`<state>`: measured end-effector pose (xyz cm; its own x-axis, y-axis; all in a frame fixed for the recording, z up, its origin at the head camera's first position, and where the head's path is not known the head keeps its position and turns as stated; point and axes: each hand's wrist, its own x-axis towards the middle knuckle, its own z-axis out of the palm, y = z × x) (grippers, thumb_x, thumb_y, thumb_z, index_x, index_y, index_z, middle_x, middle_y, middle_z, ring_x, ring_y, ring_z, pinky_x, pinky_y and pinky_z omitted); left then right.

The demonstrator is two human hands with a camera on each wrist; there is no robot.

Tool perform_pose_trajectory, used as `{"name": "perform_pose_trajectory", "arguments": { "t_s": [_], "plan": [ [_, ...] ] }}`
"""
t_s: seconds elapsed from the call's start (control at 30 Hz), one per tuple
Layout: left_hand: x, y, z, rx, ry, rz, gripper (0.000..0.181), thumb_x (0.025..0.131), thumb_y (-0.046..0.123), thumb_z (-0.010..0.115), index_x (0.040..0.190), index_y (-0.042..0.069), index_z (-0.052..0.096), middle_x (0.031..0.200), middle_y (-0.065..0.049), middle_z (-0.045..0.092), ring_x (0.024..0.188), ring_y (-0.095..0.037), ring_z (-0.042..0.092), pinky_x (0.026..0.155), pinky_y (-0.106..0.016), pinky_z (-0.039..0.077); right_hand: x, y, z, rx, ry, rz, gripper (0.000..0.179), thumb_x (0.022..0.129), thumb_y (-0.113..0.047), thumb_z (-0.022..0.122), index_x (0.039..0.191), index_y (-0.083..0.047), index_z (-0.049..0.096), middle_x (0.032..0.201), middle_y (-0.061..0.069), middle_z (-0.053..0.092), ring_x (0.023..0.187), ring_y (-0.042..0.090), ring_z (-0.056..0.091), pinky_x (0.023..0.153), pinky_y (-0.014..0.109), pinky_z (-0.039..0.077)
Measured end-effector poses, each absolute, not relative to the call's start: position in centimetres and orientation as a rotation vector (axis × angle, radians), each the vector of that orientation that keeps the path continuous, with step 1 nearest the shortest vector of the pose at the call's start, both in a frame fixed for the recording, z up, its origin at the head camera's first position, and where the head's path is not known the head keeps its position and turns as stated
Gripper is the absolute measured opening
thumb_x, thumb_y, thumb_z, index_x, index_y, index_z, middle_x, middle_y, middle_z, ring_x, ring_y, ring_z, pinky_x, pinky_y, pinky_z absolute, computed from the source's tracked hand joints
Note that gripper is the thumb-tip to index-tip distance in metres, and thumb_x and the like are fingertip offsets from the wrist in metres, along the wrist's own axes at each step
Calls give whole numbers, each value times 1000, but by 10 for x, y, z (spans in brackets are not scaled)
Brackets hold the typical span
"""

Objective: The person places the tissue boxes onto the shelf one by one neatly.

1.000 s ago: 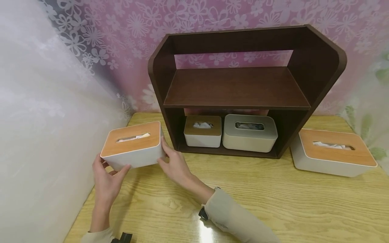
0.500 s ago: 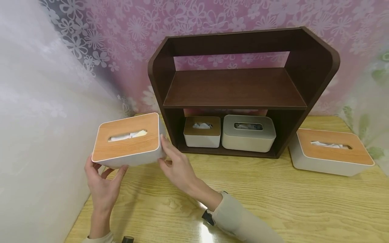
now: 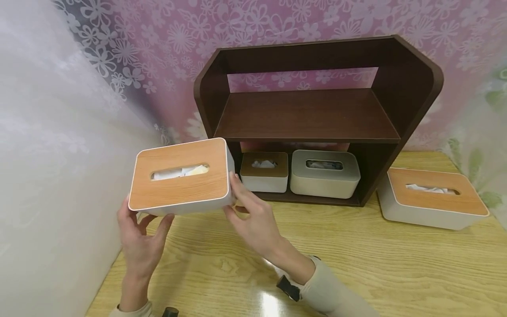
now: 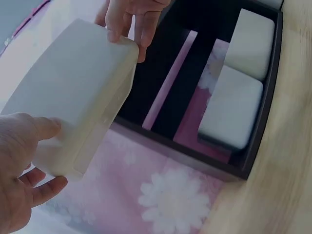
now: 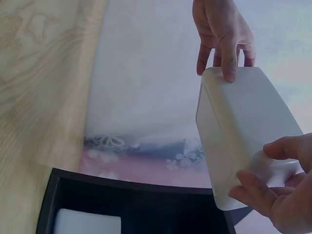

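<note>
A white tissue box [image 3: 178, 191] with a wood-look lid is held up off the table between both hands, its lid tilted toward the head camera. My left hand [image 3: 141, 246] grips its lower left corner, thumb on the near side. At the right end, my right hand [image 3: 257, 220] holds the box with fingers on the end face and thumb below. The left wrist view shows the white side of the tissue box [image 4: 73, 83] with thumb and fingers on either side of it. Tissue shows in the lid's slot.
A dark brown two-tier shelf [image 3: 309, 114] stands behind on the wooden table [image 3: 336, 255]. Its lower tier holds a small brown-lidded tissue box [image 3: 264, 182] and a grey-lidded one [image 3: 325, 182]. Another wood-lidded tissue box [image 3: 435, 193] sits right of the shelf. A pale wall [image 3: 59, 176] borders the left.
Both hands have raised the tissue box, tilting its lid more toward the head camera. In the last half second it has moved right, and now overlaps the shelf's left side in view.
</note>
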<state>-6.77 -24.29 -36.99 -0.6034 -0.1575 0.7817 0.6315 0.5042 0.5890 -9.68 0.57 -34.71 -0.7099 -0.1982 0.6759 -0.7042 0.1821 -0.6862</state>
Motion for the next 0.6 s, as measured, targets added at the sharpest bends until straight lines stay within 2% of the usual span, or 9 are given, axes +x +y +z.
{"name": "perform_pose_trajectory", "arguments": {
  "t_s": [0.1, 0.3, 0.43, 0.6],
  "plan": [
    [-68, -237, -363, -470, -1905, -1188, 85, 75, -16, 75, 144, -14, 25, 146, -12, 38, 118, -22, 49, 87, -18, 51, -95, 15, -343, 842, -2002, 1502, 69, 82, 7, 74, 145, 1, 46, 145, 18, 48, 121, 33, 60, 73, 30, 59],
    [-76, -227, -352, -603, -1911, -1148, 78, 91, 15, 72, 143, -17, 23, 147, -20, 37, 123, -22, 48, 89, -18, 50, -93, 33, -334, 832, -1952, 1478, 72, 80, 10, 74, 145, 2, 45, 141, 20, 51, 114, 34, 63, 74, 34, 60],
    [-82, -220, -346, -672, -1894, -1112, 81, 94, 29, 68, 140, -19, 22, 145, -26, 39, 123, -21, 49, 88, -17, 50, -90, 43, -331, 819, -1921, 1469, 75, 78, 12, 75, 146, 1, 44, 136, 21, 57, 111, 32, 65, 74, 34, 60],
    [-88, -210, -337, -734, -1876, -1091, 80, 95, 30, 67, 139, -19, 21, 142, -28, 40, 122, -21, 50, 89, -18, 50, -87, 56, -324, 814, -1897, 1462, 78, 77, 13, 75, 147, -1, 43, 134, 19, 60, 112, 30, 65, 77, 30, 58]
  ]
}}
